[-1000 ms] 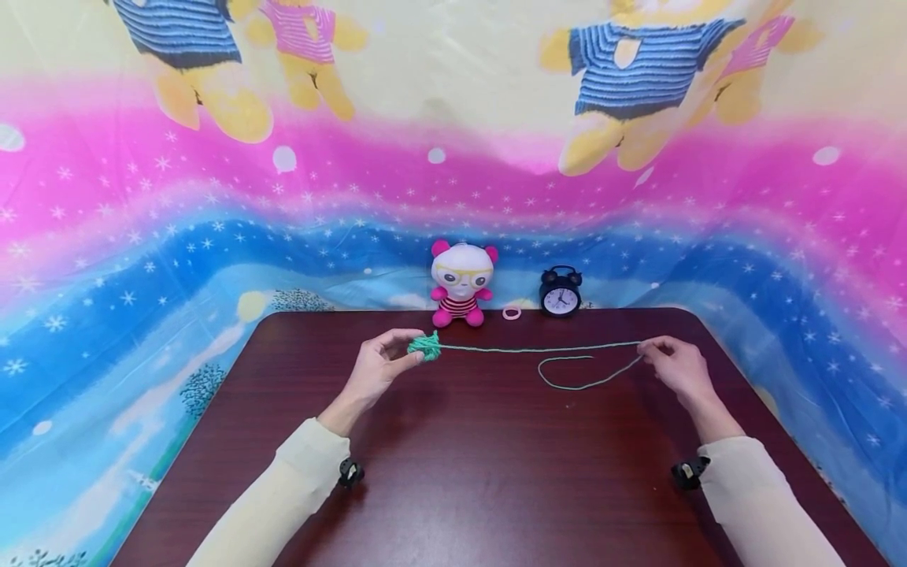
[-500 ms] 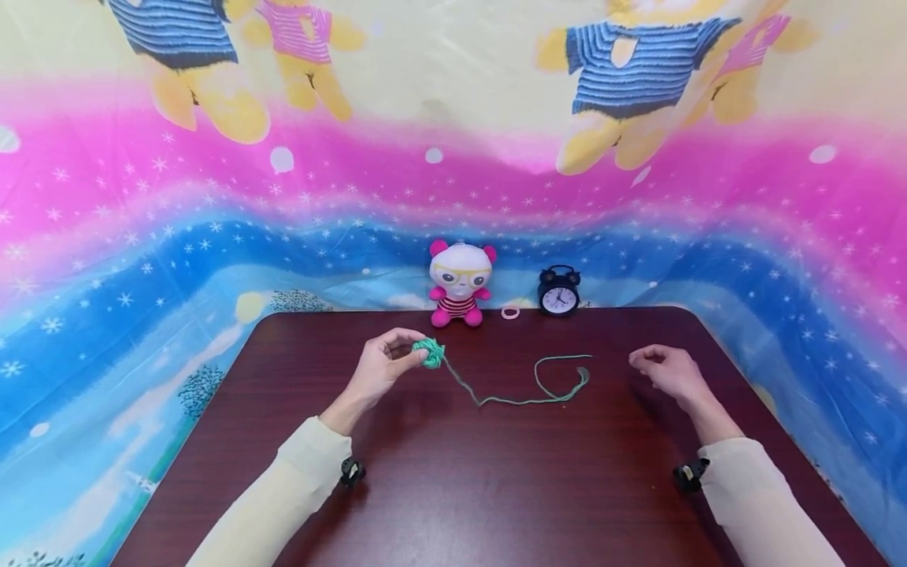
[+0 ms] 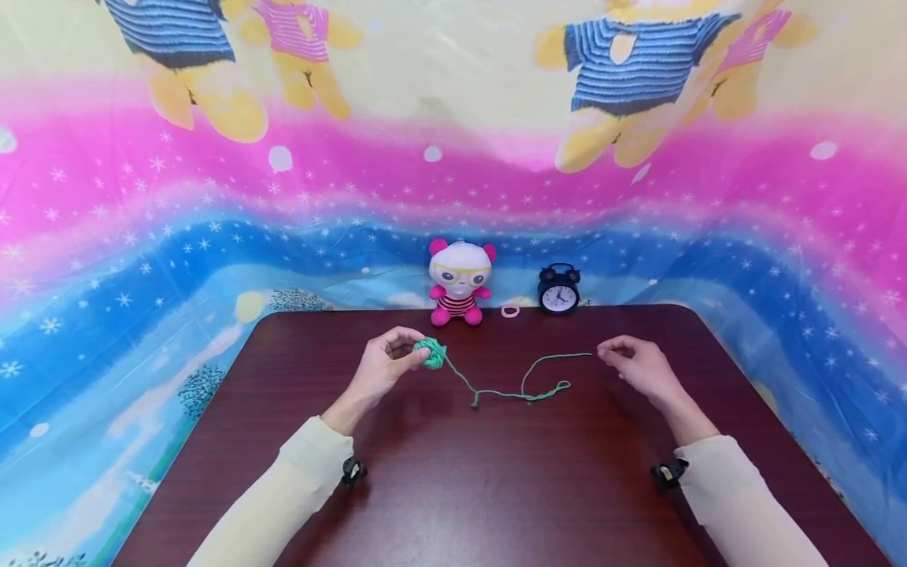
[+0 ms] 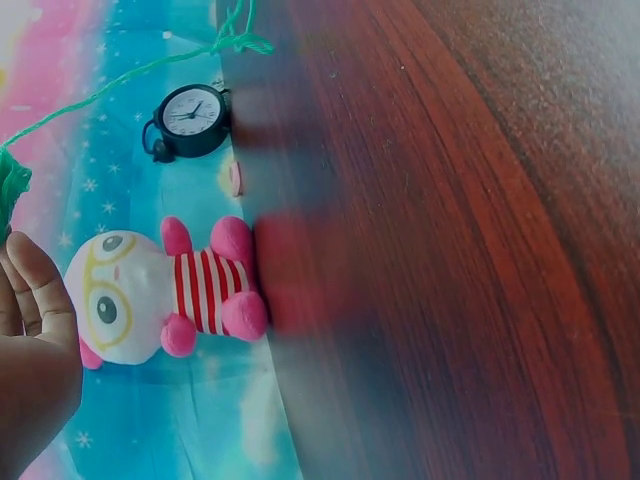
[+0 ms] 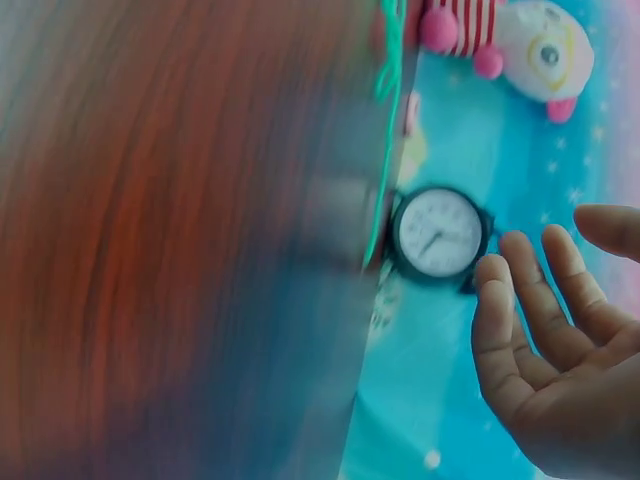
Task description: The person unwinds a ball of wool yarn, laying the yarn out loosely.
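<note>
At the table's left side my left hand [image 3: 379, 370] pinches a small ball of green yarn [image 3: 434, 353] between thumb and fingers. Part of the ball [image 4: 12, 188] shows at the left edge of the left wrist view. From it a loose strand [image 3: 499, 392] trails right over the table, with a doubled loop midway. My right hand [image 3: 641, 370] hovers just right of the strand's free end, slightly apart from it. In the right wrist view the fingers of that hand [image 5: 560, 350] are relaxed and spread, with nothing between them.
At the back edge of the dark wooden table [image 3: 468, 488] sit a pink and white panda plush [image 3: 460, 283], a small pink ring [image 3: 510, 311] and a black alarm clock [image 3: 559, 293]. A printed cloth [image 3: 354, 181] hangs behind and at the sides.
My right hand has let go of the strand and moved left toward its free end. The taut strand has dropped slack onto the table. My left hand keeps its hold.
</note>
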Motion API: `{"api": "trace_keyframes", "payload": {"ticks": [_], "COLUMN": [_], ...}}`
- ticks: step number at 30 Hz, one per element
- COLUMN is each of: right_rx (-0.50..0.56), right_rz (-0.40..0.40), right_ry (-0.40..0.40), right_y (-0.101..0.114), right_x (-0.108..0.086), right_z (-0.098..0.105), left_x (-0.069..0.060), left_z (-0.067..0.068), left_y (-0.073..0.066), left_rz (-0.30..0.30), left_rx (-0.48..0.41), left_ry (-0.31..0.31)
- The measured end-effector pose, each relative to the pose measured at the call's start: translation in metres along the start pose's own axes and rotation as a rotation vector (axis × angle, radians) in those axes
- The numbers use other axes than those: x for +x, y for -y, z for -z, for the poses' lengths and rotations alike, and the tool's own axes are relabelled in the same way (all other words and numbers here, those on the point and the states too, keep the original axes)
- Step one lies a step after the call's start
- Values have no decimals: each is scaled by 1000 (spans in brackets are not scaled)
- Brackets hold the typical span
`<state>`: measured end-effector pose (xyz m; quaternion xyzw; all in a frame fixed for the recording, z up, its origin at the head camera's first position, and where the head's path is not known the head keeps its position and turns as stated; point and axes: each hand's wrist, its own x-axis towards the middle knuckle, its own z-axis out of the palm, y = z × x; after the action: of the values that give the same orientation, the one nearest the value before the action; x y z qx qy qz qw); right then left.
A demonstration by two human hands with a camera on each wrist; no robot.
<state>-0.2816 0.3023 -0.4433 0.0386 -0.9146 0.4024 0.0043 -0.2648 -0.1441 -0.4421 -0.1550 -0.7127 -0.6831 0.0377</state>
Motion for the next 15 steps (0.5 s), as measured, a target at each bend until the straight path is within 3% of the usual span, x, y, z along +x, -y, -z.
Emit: {"api": "trace_keyframes", "payload": {"ticks": [15], "right_rx": [98], "right_rz": [127], "right_ry": [67], "right_y": [59], "right_x": [-4], "right_z": [-53], "left_x": [0], "left_z": [-2], "left_y": [-2], "left_rz": [3], "left_rx": [5], "left_ry": [13]}}
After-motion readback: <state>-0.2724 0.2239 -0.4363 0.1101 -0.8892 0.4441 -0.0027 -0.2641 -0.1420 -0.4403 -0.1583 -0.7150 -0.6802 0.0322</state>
